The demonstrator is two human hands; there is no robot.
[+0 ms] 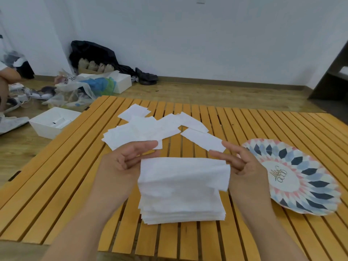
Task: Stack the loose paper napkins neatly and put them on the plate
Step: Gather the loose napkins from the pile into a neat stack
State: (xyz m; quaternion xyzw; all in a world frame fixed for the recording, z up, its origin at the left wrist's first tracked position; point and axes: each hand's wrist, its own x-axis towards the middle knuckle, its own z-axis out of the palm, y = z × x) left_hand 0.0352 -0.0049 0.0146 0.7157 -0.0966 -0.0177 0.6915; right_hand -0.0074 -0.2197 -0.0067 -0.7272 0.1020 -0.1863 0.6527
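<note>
Holding the top napkin [185,173] by its two ends, both hands sit low over the slatted wooden table [56,166]. The left hand [120,164] pinches the sheet's far left corner, fingers curled and index finger stretched forward. The right hand [244,166] pinches the right edge, fingers bent around it. The sheet sags between them and drapes onto the stack of napkins [182,210], which sits near the table's front edge, roughly squared, with a few layers offset. Loose napkins [145,129] lie scattered and overlapping farther back on the table; one lies apart on the right, just beyond the right fingertips. The plate [301,181], patterned in blue, pink and white diamonds, rests on the table just beside the right hand, its face in full view. On the floor to the left are a white box [54,123] and plastic bags [75,87]. Another person's leg [5,87] shows at the far left edge.
</note>
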